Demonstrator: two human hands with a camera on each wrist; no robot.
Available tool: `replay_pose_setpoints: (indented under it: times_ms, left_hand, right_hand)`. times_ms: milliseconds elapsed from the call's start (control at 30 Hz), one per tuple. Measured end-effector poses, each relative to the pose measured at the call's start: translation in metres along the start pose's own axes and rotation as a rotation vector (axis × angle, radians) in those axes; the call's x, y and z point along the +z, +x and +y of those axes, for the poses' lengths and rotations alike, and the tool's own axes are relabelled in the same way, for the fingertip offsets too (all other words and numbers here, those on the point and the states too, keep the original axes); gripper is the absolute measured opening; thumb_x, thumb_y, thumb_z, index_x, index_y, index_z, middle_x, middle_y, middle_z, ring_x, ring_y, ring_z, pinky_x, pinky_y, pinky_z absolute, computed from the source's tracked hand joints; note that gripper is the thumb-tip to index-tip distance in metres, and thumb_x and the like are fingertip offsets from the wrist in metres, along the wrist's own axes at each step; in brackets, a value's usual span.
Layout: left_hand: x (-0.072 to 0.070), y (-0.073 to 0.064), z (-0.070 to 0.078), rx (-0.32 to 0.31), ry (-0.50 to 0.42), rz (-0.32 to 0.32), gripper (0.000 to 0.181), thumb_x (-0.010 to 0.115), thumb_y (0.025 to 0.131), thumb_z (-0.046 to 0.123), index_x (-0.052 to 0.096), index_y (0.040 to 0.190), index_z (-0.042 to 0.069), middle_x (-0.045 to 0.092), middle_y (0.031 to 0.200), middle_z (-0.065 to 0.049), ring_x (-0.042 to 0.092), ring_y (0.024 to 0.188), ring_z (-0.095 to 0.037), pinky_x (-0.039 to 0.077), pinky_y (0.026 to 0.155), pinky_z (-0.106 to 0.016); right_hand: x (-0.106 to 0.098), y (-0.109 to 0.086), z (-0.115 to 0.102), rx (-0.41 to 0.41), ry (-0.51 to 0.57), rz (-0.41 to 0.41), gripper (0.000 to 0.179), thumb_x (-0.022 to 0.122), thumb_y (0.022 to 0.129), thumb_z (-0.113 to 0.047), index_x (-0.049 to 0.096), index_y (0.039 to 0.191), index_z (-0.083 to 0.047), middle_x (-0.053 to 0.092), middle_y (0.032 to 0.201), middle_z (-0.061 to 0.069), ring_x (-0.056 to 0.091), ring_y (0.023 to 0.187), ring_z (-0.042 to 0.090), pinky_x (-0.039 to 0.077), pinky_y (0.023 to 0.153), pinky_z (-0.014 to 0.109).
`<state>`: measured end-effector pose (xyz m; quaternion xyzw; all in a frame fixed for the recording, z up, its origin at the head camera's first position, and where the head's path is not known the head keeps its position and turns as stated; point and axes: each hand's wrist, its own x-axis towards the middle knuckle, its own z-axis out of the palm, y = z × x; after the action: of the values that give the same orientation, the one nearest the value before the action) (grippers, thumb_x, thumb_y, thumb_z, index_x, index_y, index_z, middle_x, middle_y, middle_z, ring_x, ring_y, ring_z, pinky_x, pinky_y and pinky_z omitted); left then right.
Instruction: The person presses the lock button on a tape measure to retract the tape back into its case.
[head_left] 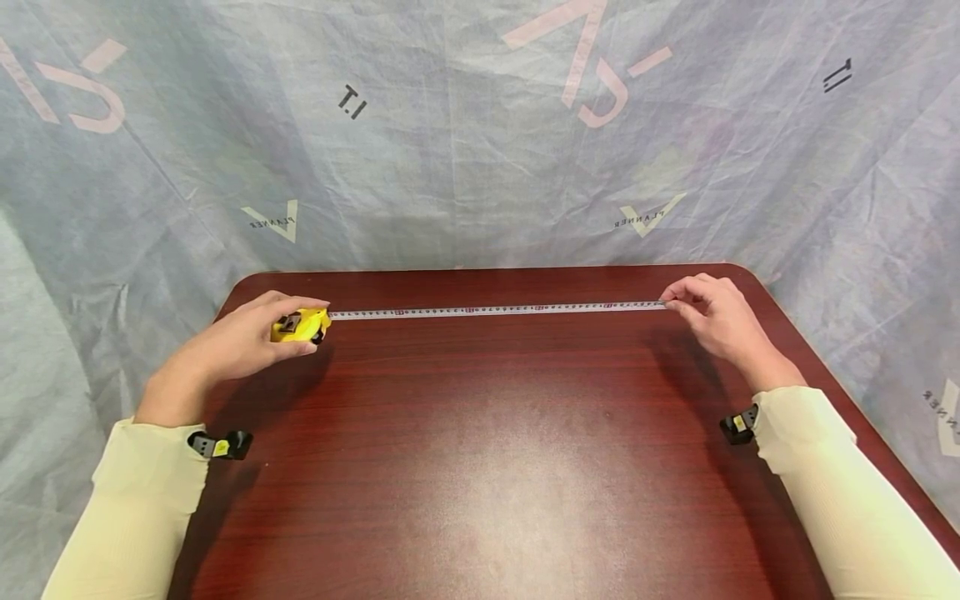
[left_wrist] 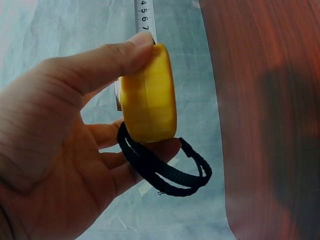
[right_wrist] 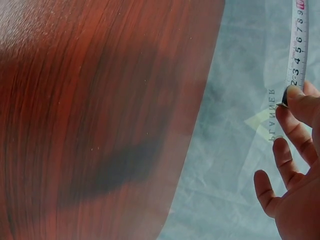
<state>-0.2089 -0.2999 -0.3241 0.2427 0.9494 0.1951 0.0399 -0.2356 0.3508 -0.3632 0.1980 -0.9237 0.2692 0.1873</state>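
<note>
A yellow tape measure [head_left: 303, 325] is gripped in my left hand [head_left: 251, 337], thumb on one end of the case and fingers on the other. Its black wrist strap [left_wrist: 167, 172] hangs in a loop by my fingers in the left wrist view. From the case the white blade [head_left: 502, 311] stretches nearly straight across to the right, above the far part of the table. My right hand [head_left: 716, 321] pinches the blade's end hook [right_wrist: 284, 97] between thumb and forefinger. The other fingers of that hand are loosely bent, away from the blade.
Below lies a dark red wooden table [head_left: 480, 450] with rounded far corners. Grey printed cloth [head_left: 450, 142] hangs behind it and along both sides. Small black cameras sit on my left wrist [head_left: 238, 445] and right wrist [head_left: 737, 427]. Shadows of both arms fall on the tabletop.
</note>
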Motion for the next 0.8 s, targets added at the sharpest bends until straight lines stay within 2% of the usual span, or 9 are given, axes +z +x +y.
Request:
replay_pose_setpoints:
  times_ms: [300, 667, 800]
  left_hand:
    - [0.0006, -0.0001, -0.0007, 0.003, 0.007, 0.009, 0.063, 0.08, 0.094, 0.028, 0.053, 0.15, 0.022, 0.055, 0.13, -0.014, 0.052, 0.112, -0.025, 0.045, 0.087, -0.047]
    - [0.0, 0.0004, 0.0027, -0.022, 0.0, -0.014, 0.063, 0.079, 0.094, 0.026, 0.052, 0.151, 0.023, 0.053, 0.132, -0.016, 0.053, 0.111, -0.027, 0.045, 0.088, -0.048]
    - [-0.0001, 0.0004, 0.0032, -0.023, -0.002, -0.017, 0.063, 0.079, 0.094, 0.027, 0.052, 0.151, 0.023, 0.053, 0.132, -0.016, 0.053, 0.111, -0.027, 0.045, 0.088, -0.048]
  right_hand:
    - [0.004, 0.0001, -0.0015, -0.034, 0.002, 0.003, 0.013, 0.076, 0.09, 0.006, 0.074, 0.095, -0.006, 0.071, 0.092, 0.01, 0.056, 0.087, 0.028, 0.034, 0.082, 0.044]
    - [0.0052, 0.0019, -0.0035, -0.041, -0.008, -0.002, 0.016, 0.076, 0.089, 0.007, 0.075, 0.095, -0.008, 0.071, 0.092, 0.008, 0.056, 0.085, 0.024, 0.037, 0.079, 0.039]
    - [0.0059, 0.0024, -0.0045, -0.056, -0.006, -0.001, 0.016, 0.076, 0.089, 0.007, 0.075, 0.095, -0.008, 0.071, 0.092, 0.007, 0.056, 0.084, 0.022, 0.038, 0.079, 0.041]
